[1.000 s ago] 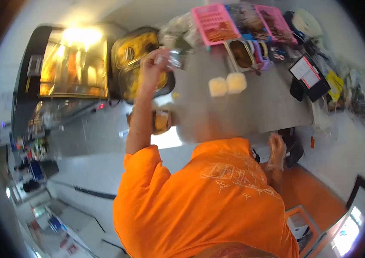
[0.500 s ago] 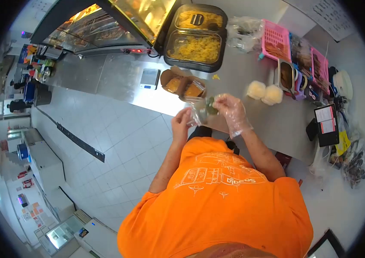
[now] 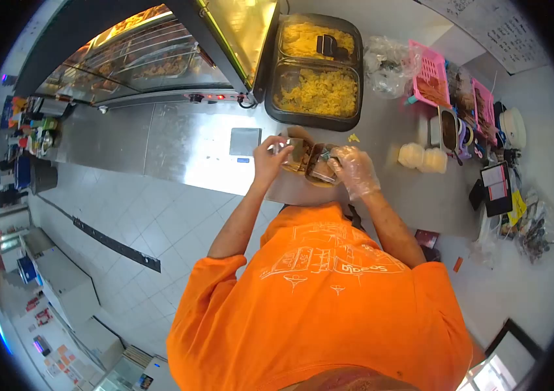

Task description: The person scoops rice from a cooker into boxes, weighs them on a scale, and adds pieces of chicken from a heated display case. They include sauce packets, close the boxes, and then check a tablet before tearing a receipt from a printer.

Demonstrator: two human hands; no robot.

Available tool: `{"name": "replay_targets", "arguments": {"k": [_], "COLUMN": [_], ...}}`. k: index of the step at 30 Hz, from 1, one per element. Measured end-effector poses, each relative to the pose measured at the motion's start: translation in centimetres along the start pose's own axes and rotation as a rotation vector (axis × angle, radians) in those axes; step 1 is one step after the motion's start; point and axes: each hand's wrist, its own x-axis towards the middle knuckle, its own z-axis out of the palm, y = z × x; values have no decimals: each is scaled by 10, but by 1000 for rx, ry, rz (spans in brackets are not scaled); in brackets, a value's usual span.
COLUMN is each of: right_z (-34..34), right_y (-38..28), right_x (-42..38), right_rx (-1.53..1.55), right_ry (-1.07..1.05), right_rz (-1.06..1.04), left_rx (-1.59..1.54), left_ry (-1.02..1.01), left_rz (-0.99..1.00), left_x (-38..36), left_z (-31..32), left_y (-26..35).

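At the counter's front edge stands an open brown cardboard takeaway box (image 3: 316,177), with food and small clear packets partly visible inside. My left hand (image 3: 269,161) is bare and closed at the box's left side. Its thumb and fingers pinch a shiny clear plastic bag (image 3: 282,147). My right hand (image 3: 358,172), in a clear disposable glove, reaches the right half of the box. Its fingers are bent together at the rim, and what they grip, if anything, is hidden.
Behind the box are a small scale (image 3: 245,141) and a black double food container (image 3: 316,122) of yellow rice. A heated display case (image 3: 153,65) stands at the back left. To the right are white-lidded tubs (image 3: 423,158), a metal pan (image 3: 449,130) and pink baskets (image 3: 431,75).
Both hands have moved forward from in front of the box to its two sides. The dark green item that was in my right hand is no longer visible there. The camera view has shifted.
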Motion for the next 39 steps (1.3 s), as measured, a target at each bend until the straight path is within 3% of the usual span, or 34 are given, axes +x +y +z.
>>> {"name": "replay_targets", "arguments": {"k": [4, 7, 10, 13, 16, 19, 22, 25, 26, 28, 29, 30, 33, 35, 38, 39], "right_z": [-14, -14, -22, -19, -18, -37, -66, -58, -50, -46, -43, -32, -60, -56, -88, -81], "right_y": [-7, -5, -8, -8, -8, -26, -56, -43, -33, -17, -6, 14, 52, 115, 154, 167], "right_x": [-19, -42, -47, -49, -47, -30, 0, 1, -1, -1, -3, -3, 26, 53, 104, 110], "right_rx": [166, 191, 207, 232, 239, 328, 431, 669, 764, 805, 820, 959, 1174, 1279, 1328, 1223], "right_ry": [87, 120, 153, 164, 175, 274, 324, -9, -176, -53, 12, 94, 393, 609, 593, 602], "right_rz": [174, 286, 333, 358, 365, 366, 217, 321, 408, 475, 510, 545, 831, 731, 878, 819], "left_rx": [147, 320, 532, 506, 604, 139, 63, 117, 175, 337, 730, 868, 1102, 1120, 1140, 1082], "left_ry": [41, -74, -127, 24, -76, -294, -635, -629, -514, -85, 16, -19, -41, -159, -223, -172], "left_rz": [168, -7, 117, 427, 238, 1, 261, 271, 393, 296, 210, 135, 347, 253, 172, 177], "left_x": [16, 15, 13, 16, 9, 9, 0, -16, -13, -7, -1, 0, -9, -21, -30, -34], "left_z": [21, 20, 13, 6, -6, -14, -6, 10, 12, 5, 2, 3, 14, 23, 27, 26], "left_y": [11, 2, 0, 2, 39, 59, 83, 107, 99, 94, 69, 51, 3, 14, 10, 15]}}
